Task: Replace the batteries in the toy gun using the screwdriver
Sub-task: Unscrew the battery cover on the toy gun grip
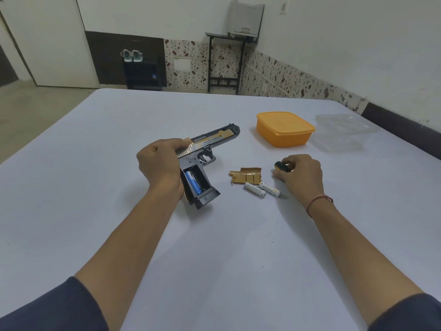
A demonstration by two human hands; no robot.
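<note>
From the head camera I see the toy gun (207, 149) lying on its side near the middle of the table (214, 247), barrel pointing away and to the right, grip running back toward me. My left hand (162, 161) grips it from the left, fingers curled over the rear of the slide. The compartment (201, 179) in the grip is open, with one blue battery (192, 182) lying along the grip's length and the slot beside it looking bare. Just right of the gun lies the gold cover (245, 175), and touching its near edge are two white batteries (254, 189), side by side, their long axes slanting toward me and to the right. I cannot tell whether they are the spent pair or the fresh one. Further right of the gun, my right hand (300, 173) rests on the table with its fingers curled round a dark, yellow-marked handle that I take to be the screwdriver (282, 166). That hand is much nearer the batteries and the cover, which lie between it and the gun, so I judge the next reach is its job. The table is plain and pale. Beyond the gun to the right stand an orange box (285, 129) and a clear tub (343, 132). Far behind it are a printer (245, 20) on a stand and shoes (132, 56).
</note>
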